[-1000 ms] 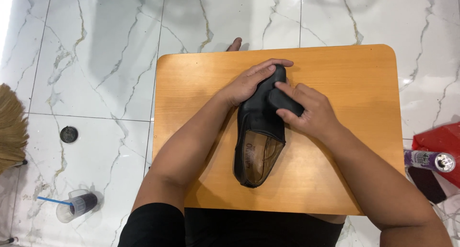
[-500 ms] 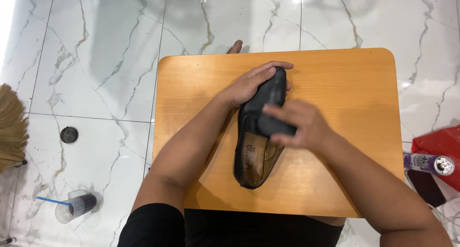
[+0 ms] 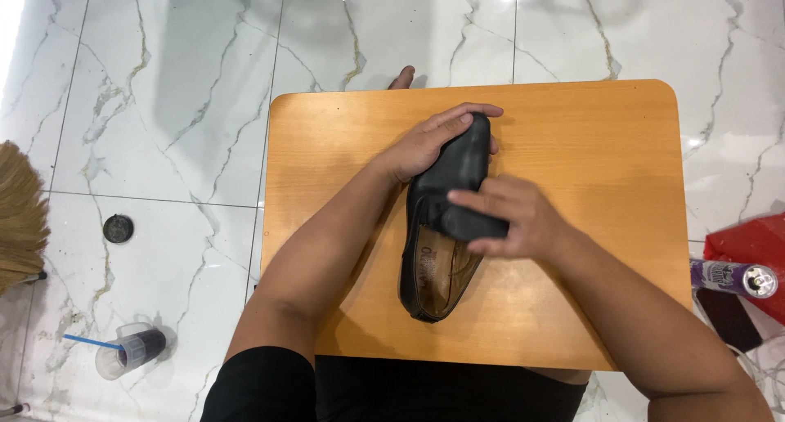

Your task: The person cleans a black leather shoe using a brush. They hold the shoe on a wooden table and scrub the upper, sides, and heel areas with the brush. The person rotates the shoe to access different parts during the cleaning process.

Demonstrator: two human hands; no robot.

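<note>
A black leather shoe (image 3: 446,217) lies on a small wooden table (image 3: 589,144) at the centre of the frame, its toe pointing toward the top and its open heel end, with a tan insole showing, toward the bottom. The left hand (image 3: 429,140) cups the toe from the left, its fingers curled over the tip and pressed against the leather. The right hand (image 3: 511,217) lies across the middle of the shoe from the right, its fingers closed around a dark pad or cloth (image 3: 474,224) that rests on the upper; what the pad is made of cannot be told. On the white marble floor (image 3: 163,87), a plastic cup with a blue straw (image 3: 131,348) lies at lower left, a straw broom (image 3: 20,217) shows at the left edge, with a small round drain (image 3: 118,228) just right of it. At the right edge lie a red bag (image 3: 756,246) and a purple spray can (image 3: 732,276).
</note>
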